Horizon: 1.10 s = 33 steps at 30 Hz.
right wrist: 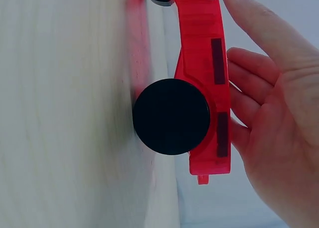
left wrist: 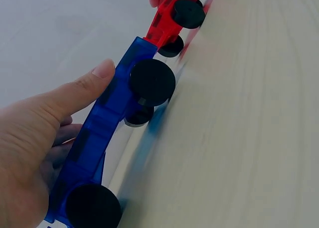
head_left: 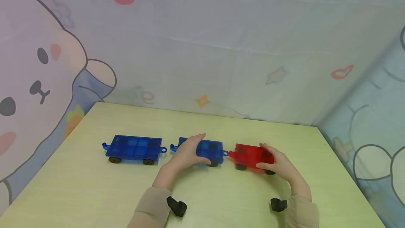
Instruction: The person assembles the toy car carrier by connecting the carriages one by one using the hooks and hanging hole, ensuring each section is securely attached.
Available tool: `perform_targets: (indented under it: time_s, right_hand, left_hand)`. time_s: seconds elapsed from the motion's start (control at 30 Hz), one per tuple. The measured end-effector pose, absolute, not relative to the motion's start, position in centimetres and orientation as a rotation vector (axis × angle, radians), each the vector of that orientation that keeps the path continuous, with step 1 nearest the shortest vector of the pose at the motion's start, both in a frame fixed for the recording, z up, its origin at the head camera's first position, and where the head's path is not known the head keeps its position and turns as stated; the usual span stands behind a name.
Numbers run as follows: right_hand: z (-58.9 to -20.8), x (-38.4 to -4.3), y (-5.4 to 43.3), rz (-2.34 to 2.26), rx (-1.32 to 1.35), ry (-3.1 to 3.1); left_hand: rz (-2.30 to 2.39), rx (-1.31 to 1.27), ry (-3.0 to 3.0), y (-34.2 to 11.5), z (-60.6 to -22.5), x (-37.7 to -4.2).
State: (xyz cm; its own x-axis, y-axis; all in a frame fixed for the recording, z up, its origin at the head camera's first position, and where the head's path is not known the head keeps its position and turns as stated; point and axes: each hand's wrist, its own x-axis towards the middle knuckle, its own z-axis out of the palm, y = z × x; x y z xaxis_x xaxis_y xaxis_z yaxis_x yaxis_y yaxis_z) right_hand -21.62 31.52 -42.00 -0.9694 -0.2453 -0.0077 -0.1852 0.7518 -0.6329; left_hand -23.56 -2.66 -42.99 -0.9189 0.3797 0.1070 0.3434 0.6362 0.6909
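While hands (head_left: 186,153) (head_left: 279,163) grip, blue car (head_left: 212,151) left, red car (head_left: 248,154) right.

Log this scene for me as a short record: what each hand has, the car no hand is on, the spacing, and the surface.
Left hand: grips the middle blue car
Right hand: grips the red car
Untouched: leftmost blue car, wheels down
Left gap: the two blue cars stand apart
Right gap: middle blue car and red car meet end to end; whether hooked together is unclear
Surface: pale table
Backdrop: printed cloth
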Motion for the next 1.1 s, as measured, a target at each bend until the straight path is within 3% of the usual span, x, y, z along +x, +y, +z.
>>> perform_targets:
  time_s: [1.1]
  right_hand:
    - [-42.43, -21.74, 31.62, -1.056, -0.382, 2.833]
  left_hand:
    - [1.263, 0.495, 2.785, -2.66, -43.27, -23.54]
